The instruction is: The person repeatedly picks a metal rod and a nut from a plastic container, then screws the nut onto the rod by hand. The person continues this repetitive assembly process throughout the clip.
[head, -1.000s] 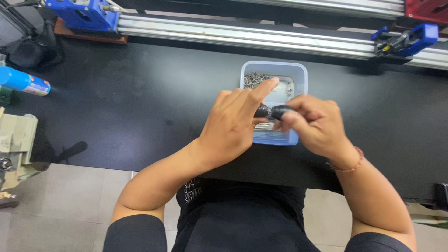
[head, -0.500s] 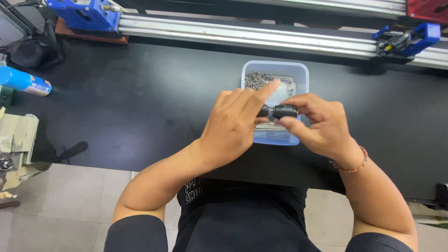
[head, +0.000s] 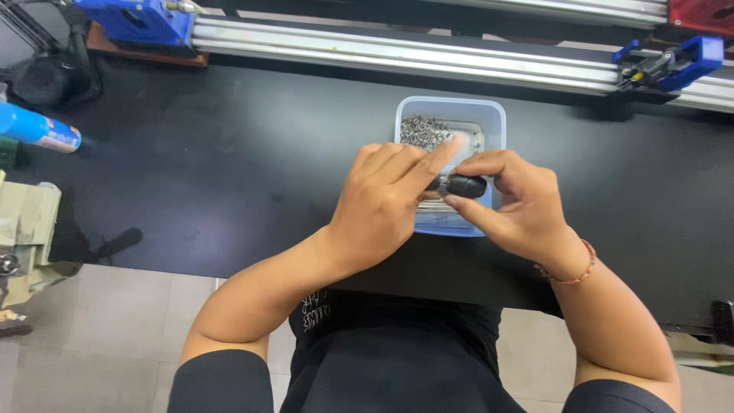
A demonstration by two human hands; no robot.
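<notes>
Two hands: we pinch one small black part point(head: 465, 185) between left hand point(head: 382, 206) and right hand point(head: 520, 206), above the blue tray point(head: 489, 115).
Change: our grip looks unchanged since earlier; work continues.
Tray: metal bits point(head: 420, 131) inside, on bench point(head: 229, 168).

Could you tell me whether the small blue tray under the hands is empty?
No, the small blue tray holds a heap of small silvery metal parts at its far left corner.

black worktable point(head: 229, 176), aluminium rail point(head: 397, 57), tiled floor point(head: 99, 344)
</notes>
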